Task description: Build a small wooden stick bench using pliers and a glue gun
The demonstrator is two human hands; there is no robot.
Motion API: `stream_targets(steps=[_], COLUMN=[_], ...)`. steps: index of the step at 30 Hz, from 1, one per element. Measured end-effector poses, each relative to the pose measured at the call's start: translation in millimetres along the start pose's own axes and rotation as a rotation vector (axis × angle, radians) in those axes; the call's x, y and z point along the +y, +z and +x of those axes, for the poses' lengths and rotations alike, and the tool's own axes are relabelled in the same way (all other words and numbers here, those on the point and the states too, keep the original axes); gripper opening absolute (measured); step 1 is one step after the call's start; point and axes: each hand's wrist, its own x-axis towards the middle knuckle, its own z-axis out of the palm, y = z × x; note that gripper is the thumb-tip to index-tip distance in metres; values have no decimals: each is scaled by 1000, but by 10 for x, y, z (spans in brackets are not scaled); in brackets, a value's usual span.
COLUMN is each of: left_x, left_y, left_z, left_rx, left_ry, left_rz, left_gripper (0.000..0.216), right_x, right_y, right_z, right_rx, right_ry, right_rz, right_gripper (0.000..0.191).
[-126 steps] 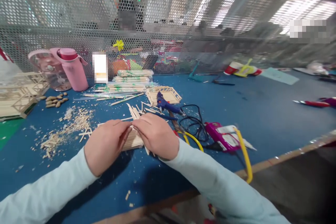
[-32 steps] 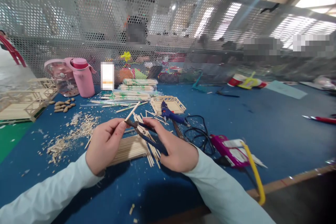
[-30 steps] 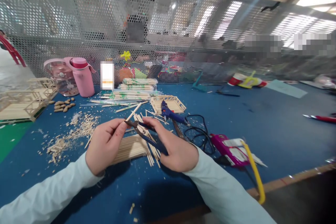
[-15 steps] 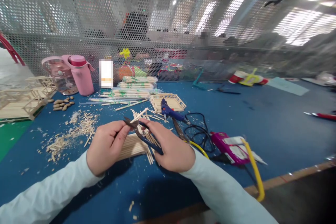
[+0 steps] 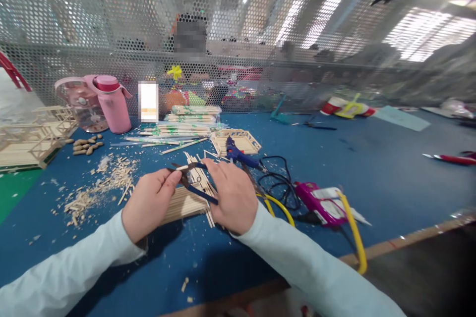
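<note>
My left hand (image 5: 148, 201) pinches a short piece of wooden stick (image 5: 182, 168) between thumb and forefinger. Wrapped round the blue handles of a pair of cutting pliers (image 5: 202, 194) is my right hand (image 5: 237, 199). The handles are spread apart, and the jaws sit right at the left fingertips, around the stick piece. Under both hands lies a flat panel of wooden sticks (image 5: 185, 204) set side by side, partly covered by them. Several loose sticks (image 5: 198, 172) lie across its far end, behind the pliers.
A blue glue gun (image 5: 241, 154) rests by a small stick-built tray (image 5: 247, 144), its black cable near a magenta tool (image 5: 320, 203). Left are wood scraps (image 5: 115, 178), peanuts (image 5: 86, 145), a pink bottle (image 5: 113, 108) and stick models (image 5: 29, 146). Bagged sticks (image 5: 186, 129) lie behind.
The plier handles have spread wider, and my right hand has shifted a little left. The longer stick that slanted up from the jaws now shows as a short piece lying there.
</note>
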Motion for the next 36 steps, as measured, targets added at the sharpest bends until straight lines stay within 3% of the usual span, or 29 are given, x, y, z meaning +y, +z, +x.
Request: stream_targets(steps=[3, 6, 8, 10, 13, 17, 20, 23, 25, 29, 31, 33, 36], left_x=[9, 2, -37, -109, -251, -377, -369, -313, -277, -220, -206, -230, -379], left_y=[-21, -57, -76, -83, -71, -63, -72, -31, 35, 118, 61, -63, -267], left_z=[17, -6, -44, -86, -132, -163, -199, -240, -253, -234, -218, -205, -191], left_rx=[38, 35, 13, -1, -31, -36, -15, -7, -18, -57, -22, 94, 322], left_ry=[144, 317, 391, 453, 504, 481, 449, 465, 509, 601, 634, 594, 215], left_rz=[49, 128, 159, 175, 213, 238, 217, 214, 219, 233, 257, 288, 282], left_gripper=[38, 36, 35, 33, 42, 43, 42, 41, 42, 43, 39, 34, 35], right_x=[-45, -2, 100, 229, 380, 433, 395, 261, 125, -67, -45, 53, 240], right_y=[-86, -231, -313, -342, -262, -73, -70, -186, -256, -271, -236, -188, -88], right_z=[-13, -70, -136, -214, -310, -340, -326, -288, -232, -46, 56, 140, 203], right_rx=[-31, -233, -312, -325, -399, -456, -289, -92, -79, -142, -132, -103, -83], right_ry=[35, 104, 192, 326, 485, 529, 435, 129, -64, -243, -260, -194, -10], right_rz=[196, 517, 597, 451, 8, -271, -293, -96, 99, 263, 281, 310, 389], right_gripper=[63, 70, 74, 74, 65, 71, 76, 54, 37, 20, 20, 18, 17])
